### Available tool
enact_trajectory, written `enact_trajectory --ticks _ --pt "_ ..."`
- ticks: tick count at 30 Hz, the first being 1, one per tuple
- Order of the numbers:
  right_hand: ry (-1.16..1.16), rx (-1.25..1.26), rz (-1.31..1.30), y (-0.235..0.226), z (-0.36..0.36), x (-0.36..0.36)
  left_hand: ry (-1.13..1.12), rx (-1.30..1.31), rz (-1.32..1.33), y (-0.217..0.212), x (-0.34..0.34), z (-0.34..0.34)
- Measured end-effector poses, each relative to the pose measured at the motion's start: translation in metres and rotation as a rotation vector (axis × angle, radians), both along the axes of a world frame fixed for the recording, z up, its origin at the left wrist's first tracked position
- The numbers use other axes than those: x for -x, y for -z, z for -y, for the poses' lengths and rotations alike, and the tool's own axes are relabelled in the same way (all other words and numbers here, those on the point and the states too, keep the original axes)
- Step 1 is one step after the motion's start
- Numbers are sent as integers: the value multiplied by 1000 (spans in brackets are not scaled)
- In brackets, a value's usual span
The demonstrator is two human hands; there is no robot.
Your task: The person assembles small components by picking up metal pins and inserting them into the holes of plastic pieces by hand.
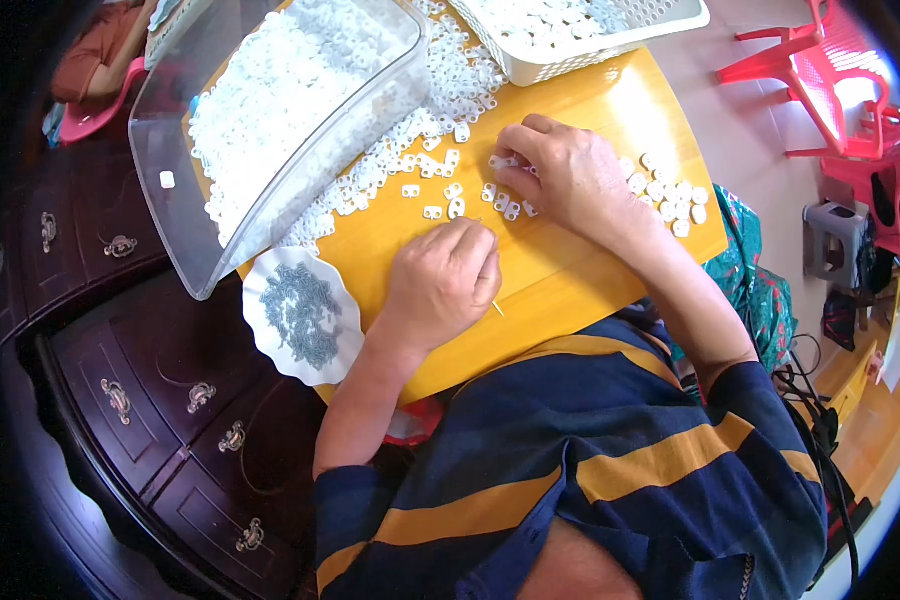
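Observation:
My left hand (446,276) is closed in a fist above the yellow table, and the tip of a thin pale stick (498,308) pokes out below it. Farther right, my right hand (562,172) bends its fingers down in a pinch on a small white plastic piece (503,162). Its fingertips are partly hidden. Loose two-holed white pieces (410,191) lie between the hands and the big heap. Left of my left hand, a white scalloped dish (260,335) holds a pile of small grey metal-looking parts (305,312).
A large clear plastic bin (310,165) full of white pieces lies tipped at the table's far left, spilling onto it. A white perforated basket (560,68) stands at the back. Round white pieces (670,195) lie at the right. Red plastic chairs (820,90) stand beyond.

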State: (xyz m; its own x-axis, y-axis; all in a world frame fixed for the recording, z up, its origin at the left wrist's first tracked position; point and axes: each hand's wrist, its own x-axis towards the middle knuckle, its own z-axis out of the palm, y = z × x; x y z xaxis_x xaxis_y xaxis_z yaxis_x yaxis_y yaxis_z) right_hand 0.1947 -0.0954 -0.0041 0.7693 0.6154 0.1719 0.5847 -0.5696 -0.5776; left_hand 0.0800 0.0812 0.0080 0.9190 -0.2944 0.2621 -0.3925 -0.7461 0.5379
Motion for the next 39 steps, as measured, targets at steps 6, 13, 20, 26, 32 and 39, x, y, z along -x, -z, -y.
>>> enact_trajectory --ticks 6,13,20,26,32,39 --pt "-29 -16 -38 -3 5 -1 -45 206 -92 -1 -2 0" --pt "-66 -177 -197 -24 15 5 -194 465 -115 -10 -7 5" --pt "-87 -257 -414 -28 21 28 -242 574 -159 -5 -15 3" --pt "-28 -226 -471 -29 23 38 -189 586 -192 -4 -11 7" --pt "-52 -204 -444 -22 25 48 -186 585 -314 -4 -3 10" --pt "-48 -219 -426 -14 26 63 -217 576 -364 1 5 14"
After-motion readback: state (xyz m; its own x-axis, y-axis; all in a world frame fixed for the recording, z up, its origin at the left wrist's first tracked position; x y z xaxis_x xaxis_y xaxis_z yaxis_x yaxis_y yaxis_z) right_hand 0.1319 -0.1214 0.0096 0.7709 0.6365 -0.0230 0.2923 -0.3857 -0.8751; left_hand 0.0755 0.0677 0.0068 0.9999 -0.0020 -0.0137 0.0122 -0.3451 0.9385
